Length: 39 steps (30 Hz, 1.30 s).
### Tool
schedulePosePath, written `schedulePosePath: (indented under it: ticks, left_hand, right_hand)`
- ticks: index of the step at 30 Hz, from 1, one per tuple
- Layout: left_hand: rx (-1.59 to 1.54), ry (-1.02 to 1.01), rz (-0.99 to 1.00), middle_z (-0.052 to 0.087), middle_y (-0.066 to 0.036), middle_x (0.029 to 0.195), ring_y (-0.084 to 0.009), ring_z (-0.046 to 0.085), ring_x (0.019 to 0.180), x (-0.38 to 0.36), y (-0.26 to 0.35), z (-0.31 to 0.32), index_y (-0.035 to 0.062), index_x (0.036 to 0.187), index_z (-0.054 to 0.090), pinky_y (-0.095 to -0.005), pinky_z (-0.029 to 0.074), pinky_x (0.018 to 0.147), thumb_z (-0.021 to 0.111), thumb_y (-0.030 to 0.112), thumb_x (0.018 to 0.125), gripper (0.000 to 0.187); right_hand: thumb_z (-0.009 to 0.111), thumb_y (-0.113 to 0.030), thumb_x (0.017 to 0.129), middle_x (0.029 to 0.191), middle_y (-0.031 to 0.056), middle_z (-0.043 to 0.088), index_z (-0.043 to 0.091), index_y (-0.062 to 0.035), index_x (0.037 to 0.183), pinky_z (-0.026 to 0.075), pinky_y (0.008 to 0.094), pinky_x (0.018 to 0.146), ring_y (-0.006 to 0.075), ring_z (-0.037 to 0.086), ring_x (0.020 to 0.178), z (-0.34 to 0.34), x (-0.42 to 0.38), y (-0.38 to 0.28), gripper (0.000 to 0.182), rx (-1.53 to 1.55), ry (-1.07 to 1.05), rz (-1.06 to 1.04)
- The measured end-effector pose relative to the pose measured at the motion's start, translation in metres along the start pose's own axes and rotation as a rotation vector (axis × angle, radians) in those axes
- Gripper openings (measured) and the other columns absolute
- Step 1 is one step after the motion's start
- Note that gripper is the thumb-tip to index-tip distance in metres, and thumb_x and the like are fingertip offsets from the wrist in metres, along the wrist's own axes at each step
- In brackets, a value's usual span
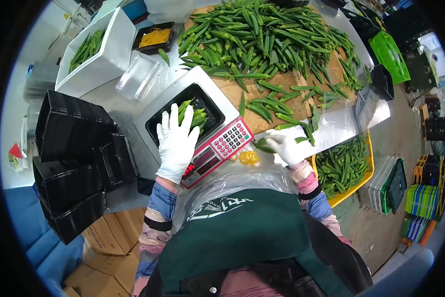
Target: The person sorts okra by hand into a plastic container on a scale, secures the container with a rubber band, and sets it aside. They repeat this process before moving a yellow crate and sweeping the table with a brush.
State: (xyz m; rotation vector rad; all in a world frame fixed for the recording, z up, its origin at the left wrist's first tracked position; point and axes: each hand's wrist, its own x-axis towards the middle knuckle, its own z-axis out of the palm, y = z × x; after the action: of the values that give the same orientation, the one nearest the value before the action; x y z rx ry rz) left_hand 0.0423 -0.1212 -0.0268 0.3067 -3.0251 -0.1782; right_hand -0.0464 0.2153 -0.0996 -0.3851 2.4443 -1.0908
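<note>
My left hand [177,143], in a white glove, lies with fingers spread over several okra pods [198,118] in a black tray [215,118]. The tray rests on the steel plate of a weighing scale [202,74] with a red-edged keypad [231,140] and a lit red display, partly covered by my fingers. My right hand [287,148], also gloved in white, is right of the keypad, its fingers curled on okra pods [263,145]. How many it grips is hidden. A large heap of okra [267,34] spreads over the brown board beyond both hands.
Stacks of black trays [71,128] stand at left. A white foam box [116,54] holding okra is at upper left, near a black tray of yellow rubber bands [155,37]. Loose bands [249,158] lie below the scale. A yellow crate [370,171] of okra stands at right.
</note>
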Motion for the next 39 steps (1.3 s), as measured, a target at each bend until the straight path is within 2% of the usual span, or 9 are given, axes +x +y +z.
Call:
schedulePosePath:
  ticks: [7, 14, 21, 24, 28, 29, 35, 37, 39]
  left_hand:
    - [-0.073, 0.003, 0.017, 0.029, -0.019, 0.161, -0.0442, 0.034, 0.141, 0.0, -0.001, -0.001, 0.0229, 0.154, 0.041, -0.0587, 0.024, 0.115, 0.059, 0.037, 0.096, 0.062]
    - [-0.12, 0.006, 0.002, 0.029, -0.018, 0.161, -0.0439, 0.033, 0.143, -0.001, -0.001, -0.002, 0.0252, 0.153, 0.041, -0.0578, 0.021, 0.117, 0.058, 0.037, 0.097, 0.06]
    - [-0.121, 0.002, -0.02, 0.031, -0.016, 0.161, -0.0423, 0.033, 0.144, 0.001, 0.005, -0.007, 0.0247, 0.152, 0.044, -0.0525, 0.022, 0.119, 0.06, 0.032, 0.097, 0.058]
    - [-0.13, 0.002, -0.028, 0.032, -0.015, 0.161, -0.0413, 0.034, 0.143, 0.001, 0.006, -0.009, 0.0239, 0.151, 0.046, -0.0493, 0.023, 0.119, 0.061, 0.029, 0.096, 0.057]
    - [-0.152, 0.022, -0.022, 0.035, -0.015, 0.159, -0.0405, 0.036, 0.142, 0.002, 0.004, -0.008, 0.0231, 0.149, 0.048, -0.0471, 0.024, 0.119, 0.063, 0.027, 0.095, 0.056]
    - [-0.186, 0.024, -0.02, 0.034, -0.017, 0.159, -0.0416, 0.035, 0.142, 0.002, 0.0, -0.002, 0.0246, 0.15, 0.047, -0.0545, 0.022, 0.118, 0.063, 0.034, 0.095, 0.058]
    - [-0.032, 0.235, -0.027, 0.042, -0.016, 0.154, -0.0398, 0.037, 0.142, 0.003, 0.025, -0.028, 0.013, 0.146, 0.051, -0.0467, 0.023, 0.119, 0.066, 0.026, 0.094, 0.056]
    - [-0.205, 0.401, 0.17, 0.049, -0.016, 0.148, -0.0349, 0.046, 0.135, 0.002, 0.046, -0.046, 0.0066, 0.146, 0.049, -0.0475, 0.036, 0.113, 0.07, 0.016, 0.091, 0.059]
    - [-1.075, 0.149, -0.108, 0.053, -0.016, 0.143, -0.0266, 0.054, 0.127, -0.011, 0.091, -0.057, 0.0055, 0.147, 0.045, -0.0417, 0.046, 0.104, 0.069, 0.011, 0.092, 0.061]
  right_hand:
    - [0.07, -0.023, 0.087, 0.101, 0.0117, 0.073, 0.077, -0.0108, 0.103, 0.053, 0.0379, 0.083, 0.0293, 0.069, 0.095, -0.01, 0.084, 0.037, 0.021, -0.036, 0.6, -0.094]
    - [0.072, -0.021, 0.083, 0.104, 0.0055, 0.069, 0.075, -0.0158, 0.105, 0.047, 0.0414, 0.089, 0.0286, 0.062, 0.1, -0.016, 0.15, 0.035, 0.023, -0.548, 0.84, -0.28]
    - [0.072, -0.027, 0.084, 0.096, 0.0079, 0.07, 0.076, -0.0149, 0.102, 0.047, 0.0417, 0.086, 0.029, 0.063, 0.098, -0.004, 0.11, 0.03, 0.022, -0.605, 0.402, -0.137]
    - [0.074, -0.024, 0.082, 0.099, 0.0101, 0.072, 0.075, -0.0122, 0.107, 0.049, 0.0433, 0.086, 0.0317, 0.066, 0.096, -0.001, 0.107, 0.058, 0.027, -0.363, 0.492, -0.126]
    - [0.072, -0.014, 0.092, 0.106, 0.0131, 0.075, 0.068, 0.0027, 0.122, 0.053, 0.029, 0.085, 0.0165, 0.07, 0.094, -0.027, 0.086, 0.048, 0.034, 0.538, 0.291, 0.091]
    - [0.071, -0.014, 0.092, 0.105, 0.0123, 0.075, 0.068, 0.0035, 0.122, 0.053, 0.0286, 0.085, 0.0158, 0.07, 0.093, -0.036, 0.077, 0.034, 0.034, 0.589, 0.269, 0.097]
    - [0.07, -0.012, 0.093, 0.101, 0.0105, 0.075, 0.067, 0.0041, 0.122, 0.053, 0.0272, 0.085, 0.0133, 0.068, 0.09, -0.045, 0.036, -0.01, 0.034, 0.736, 0.209, 0.104]
    - [0.07, -0.013, 0.093, 0.104, 0.0096, 0.074, 0.067, 0.0037, 0.121, 0.053, 0.0272, 0.087, 0.0134, 0.067, 0.093, -0.039, 0.013, -0.04, 0.033, 0.768, 0.045, 0.109]
    - [0.07, -0.014, 0.092, 0.106, 0.0081, 0.073, 0.067, 0.0011, 0.122, 0.052, 0.0277, 0.088, 0.0136, 0.067, 0.097, -0.048, -0.014, -0.103, 0.033, 0.662, -0.194, 0.1]
